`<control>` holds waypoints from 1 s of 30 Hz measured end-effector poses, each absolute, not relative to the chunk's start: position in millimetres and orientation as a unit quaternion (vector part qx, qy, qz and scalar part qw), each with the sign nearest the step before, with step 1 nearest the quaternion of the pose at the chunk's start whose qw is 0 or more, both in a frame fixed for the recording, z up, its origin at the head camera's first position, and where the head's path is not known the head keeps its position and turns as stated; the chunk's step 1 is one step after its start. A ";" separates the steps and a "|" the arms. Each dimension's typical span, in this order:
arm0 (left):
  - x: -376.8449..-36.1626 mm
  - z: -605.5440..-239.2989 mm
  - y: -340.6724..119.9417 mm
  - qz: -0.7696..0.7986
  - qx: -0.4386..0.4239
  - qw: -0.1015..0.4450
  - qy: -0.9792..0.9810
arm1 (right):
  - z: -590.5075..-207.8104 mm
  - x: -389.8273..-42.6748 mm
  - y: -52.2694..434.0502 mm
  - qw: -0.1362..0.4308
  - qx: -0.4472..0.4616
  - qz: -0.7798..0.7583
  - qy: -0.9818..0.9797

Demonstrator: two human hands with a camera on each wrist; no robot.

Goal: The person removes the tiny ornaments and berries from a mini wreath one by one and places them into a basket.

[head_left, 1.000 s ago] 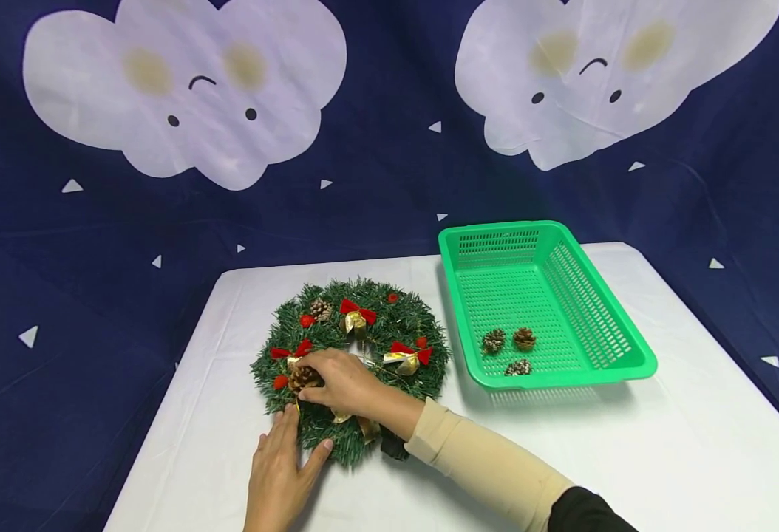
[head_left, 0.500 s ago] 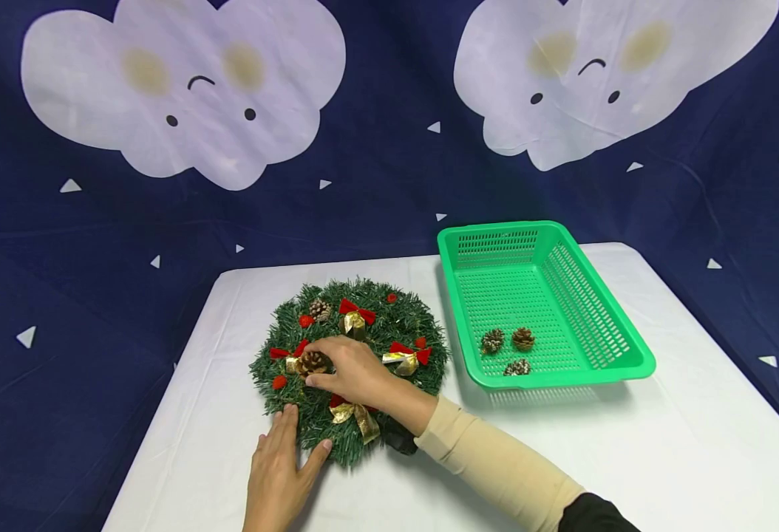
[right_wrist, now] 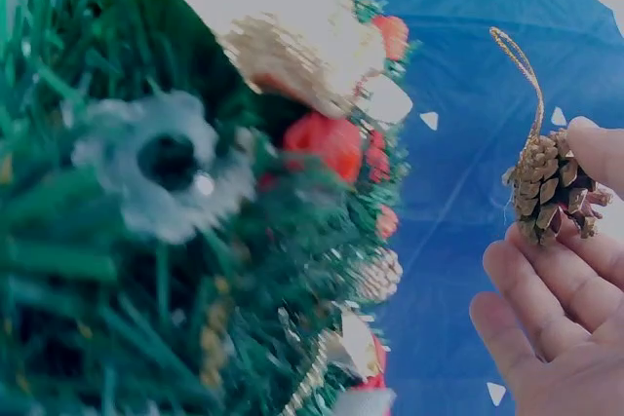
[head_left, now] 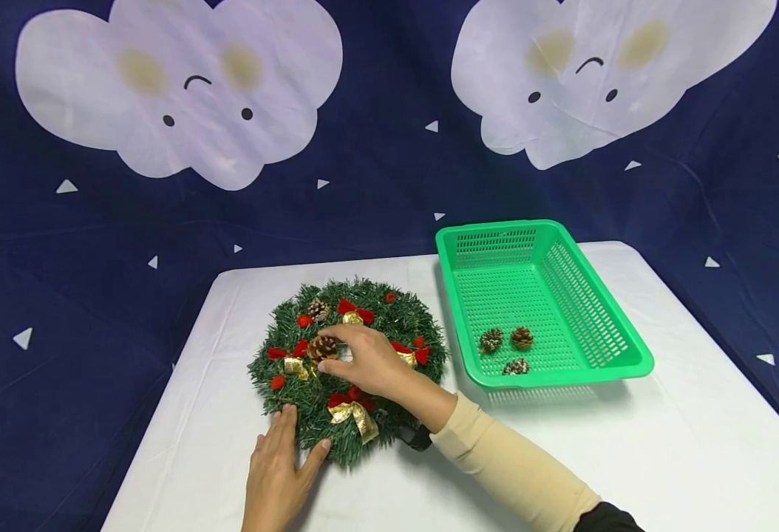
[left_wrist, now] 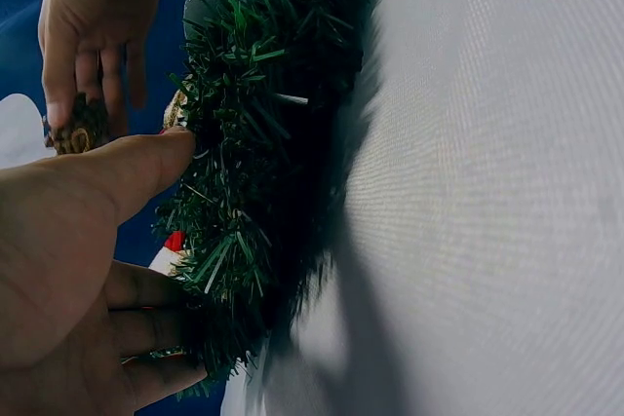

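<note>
Pine cone coming off the wreath.
Right hand [head_left: 369, 362] pinches a brown gold-looped pine cone [head_left: 324, 346] above the green tinsel wreath's [head_left: 310, 410] nine o'clock; left hand [head_left: 276, 473] presses flat at six; next, likely, the green plastic basket [head_left: 629, 355].

Your colours: green, red, gold, on white and navy

You have a dark green wreath [head_left: 346, 369] dotted with red bows [head_left: 356, 309], gold ribbon [head_left: 352, 415] and red berries [head_left: 279, 382]; the cone [head_left: 324, 346] at your fingers [head_left: 343, 334] is brown with pale-tipped scales and a gold loop. Your basket [head_left: 562, 295] is bright green with a perforated grid pattern, and holds three brown cones [head_left: 509, 349], frosted white at the tips. Your table [head_left: 629, 458] is white. Your backdrop [head_left: 389, 185] is navy with small white triangles and pale lilac clouds [head_left: 177, 96] with tan cheeks and black eyes. Your sleeve [head_left: 509, 465] is beige.
</note>
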State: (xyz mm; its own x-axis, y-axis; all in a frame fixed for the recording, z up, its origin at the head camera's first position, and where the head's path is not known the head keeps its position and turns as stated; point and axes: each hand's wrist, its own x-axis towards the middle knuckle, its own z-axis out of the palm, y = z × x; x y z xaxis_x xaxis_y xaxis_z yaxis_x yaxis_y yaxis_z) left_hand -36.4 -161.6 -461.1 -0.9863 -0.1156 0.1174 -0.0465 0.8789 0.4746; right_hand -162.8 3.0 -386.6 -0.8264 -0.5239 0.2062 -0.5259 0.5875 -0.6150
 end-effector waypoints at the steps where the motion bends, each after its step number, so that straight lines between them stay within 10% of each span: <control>1: -36.0 -461.3 -161.7 -0.243 0.041 0.074 -0.966 | -384.9 -162.8 5.3 0.002 0.291 0.353 -0.889; 30: -35.0 -458.6 -160.7 -0.249 0.048 0.064 -0.965 | -365.6 -158.2 98.9 0.071 0.196 0.441 -0.873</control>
State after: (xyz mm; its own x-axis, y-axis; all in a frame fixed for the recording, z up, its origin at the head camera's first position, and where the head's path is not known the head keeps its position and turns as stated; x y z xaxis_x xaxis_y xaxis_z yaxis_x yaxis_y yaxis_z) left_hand -35.0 -160.7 -458.6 -0.9872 -0.1241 0.0997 -0.0604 0.8714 0.4868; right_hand -158.2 98.9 -365.6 -0.9129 -0.2806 0.2965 -0.4052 0.5346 -0.7416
